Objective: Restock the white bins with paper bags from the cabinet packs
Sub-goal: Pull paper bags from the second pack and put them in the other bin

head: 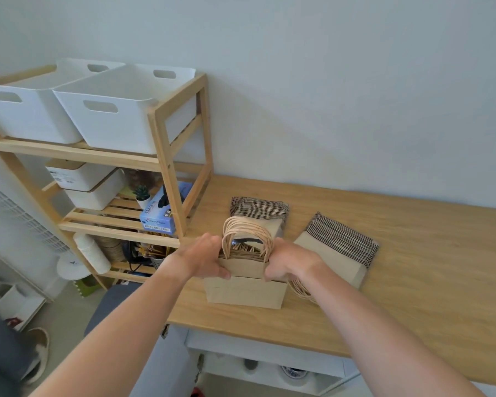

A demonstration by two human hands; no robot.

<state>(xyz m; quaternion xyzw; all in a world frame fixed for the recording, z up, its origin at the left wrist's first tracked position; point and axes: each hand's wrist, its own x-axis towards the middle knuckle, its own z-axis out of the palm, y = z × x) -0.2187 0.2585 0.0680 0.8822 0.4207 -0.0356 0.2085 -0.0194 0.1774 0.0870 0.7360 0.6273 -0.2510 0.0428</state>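
Two white bins sit side by side on the top tier of the wooden rack at ten o'clock — the nearer bin [118,116] and the farther bin [26,110]; what lies inside either cannot be seen from this angle. Lower tiers hold lidded white boxes [89,187], a small potted plant [142,194] and a blue glove box [161,214].

At the centre of the wooden countertop [413,267], the left hand [205,257] and right hand [287,262] grip opposite sides of a stack of brown paper bags [245,265] with twisted handles standing up, fingers curled round its edges. It rests on a second bag pack [245,292]. A third pack [337,247] lies flat at three o'clock, just beside the right wrist, and a fourth [259,207] lies at twelve o'clock behind the handles — between the hands and the wall.
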